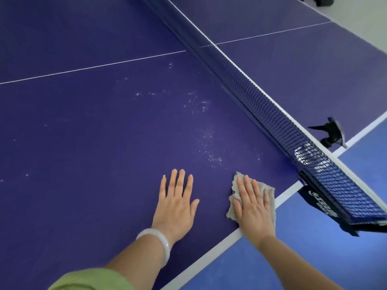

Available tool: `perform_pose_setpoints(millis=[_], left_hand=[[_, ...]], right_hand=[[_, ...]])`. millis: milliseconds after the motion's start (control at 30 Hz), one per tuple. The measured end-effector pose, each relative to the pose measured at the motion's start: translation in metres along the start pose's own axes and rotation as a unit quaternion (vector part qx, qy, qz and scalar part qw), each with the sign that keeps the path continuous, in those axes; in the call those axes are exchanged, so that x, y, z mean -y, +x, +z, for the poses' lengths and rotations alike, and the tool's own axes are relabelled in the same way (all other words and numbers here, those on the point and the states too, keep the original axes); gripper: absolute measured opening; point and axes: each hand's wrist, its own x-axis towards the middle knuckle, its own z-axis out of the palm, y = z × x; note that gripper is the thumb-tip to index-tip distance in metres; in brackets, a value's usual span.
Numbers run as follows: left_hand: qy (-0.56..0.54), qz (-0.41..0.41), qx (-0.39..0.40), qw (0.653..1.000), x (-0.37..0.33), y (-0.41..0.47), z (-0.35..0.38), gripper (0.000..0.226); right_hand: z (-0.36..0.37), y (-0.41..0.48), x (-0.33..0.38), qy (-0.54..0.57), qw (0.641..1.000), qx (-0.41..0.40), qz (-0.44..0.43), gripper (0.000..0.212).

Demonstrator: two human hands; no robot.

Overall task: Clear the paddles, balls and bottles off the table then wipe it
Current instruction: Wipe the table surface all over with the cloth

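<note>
Your right hand (252,206) lies flat, fingers straight and together, pressing a grey cloth (251,197) onto the table (83,132) just inside its white side edge, near the net (261,97) end. Your left hand (176,204) rests palm-down on the bare surface just beside the cloth, fingers spread, holding nothing, a pale bangle (161,242) on its wrist. Whitish specks (207,143) dot the surface beyond your fingers, toward the net.
</note>
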Motion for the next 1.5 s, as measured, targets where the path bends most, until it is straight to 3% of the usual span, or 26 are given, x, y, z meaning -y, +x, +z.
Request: perform_pose_setpoints(millis=[133, 200, 233, 333, 400, 600, 733, 833, 1000, 1100, 1200, 1300, 1400, 1500], left_hand=[[-0.007, -0.002, -0.005, 1.0, -0.004, -0.002, 0.001, 0.066], [-0.014, 0.002, -0.001, 1.0, -0.004, -0.001, 0.0, 0.066], [-0.019, 0.003, 0.001, 1.0, -0.004, -0.001, -0.001, 0.065], [-0.03, 0.011, 0.007, 0.999, -0.003, 0.001, -0.002, 0.065], [-0.032, 0.015, 0.007, 0.999, -0.002, 0.001, -0.001, 0.065], [-0.035, 0.01, 0.016, 0.999, 0.0, 0.003, -0.003, 0.065], [-0.033, 0.002, 0.019, 0.999, -0.001, 0.005, -0.004, 0.068], [-0.029, 0.0, 0.018, 0.999, 0.0, 0.007, -0.003, 0.068], [-0.02, -0.008, 0.028, 0.999, 0.001, 0.007, -0.002, 0.068], [-0.028, -0.011, 0.033, 0.999, 0.0, 0.007, -0.006, 0.067], [-0.051, -0.036, 0.013, 0.998, 0.004, 0.01, -0.01, 0.063], [-0.064, -0.156, -0.03, 0.985, 0.011, 0.022, -0.013, 0.065], [-0.074, -0.271, -0.045, 0.959, 0.004, 0.039, -0.013, 0.07], [-0.057, -0.303, -0.033, 0.951, -0.006, 0.049, -0.01, 0.07]], right_hand=[[-0.009, 0.05, -0.024, 0.067, 0.98, 0.037, 0.185, 0.06], [-0.013, 0.066, -0.007, 0.091, 0.968, 0.036, 0.231, 0.06], [-0.013, 0.066, 0.007, 0.085, 0.975, 0.029, 0.205, 0.06], [-0.007, 0.043, 0.031, 0.055, 0.998, 0.005, 0.005, 0.058], [-0.005, 0.027, 0.018, 0.049, 0.998, 0.013, -0.044, 0.058], [-0.014, 0.073, -0.05, 0.074, 0.978, 0.008, 0.194, 0.059], [-0.023, 0.117, -0.065, 0.103, 0.964, 0.011, 0.244, 0.065], [-0.026, 0.15, -0.049, 0.112, 0.972, 0.024, 0.206, 0.064], [-0.024, 0.154, -0.006, 0.091, 0.995, 0.038, -0.02, 0.06], [-0.021, 0.141, -0.027, 0.056, 0.991, 0.049, -0.109, 0.06], [-0.024, 0.146, -0.064, 0.035, 0.995, 0.044, -0.083, 0.063], [-0.029, 0.176, -0.076, 0.048, 0.997, 0.046, -0.041, 0.061], [-0.036, 0.22, -0.061, 0.071, 0.996, 0.049, -0.026, 0.062], [-0.038, 0.254, -0.028, 0.082, 0.994, 0.052, -0.055, 0.061]])
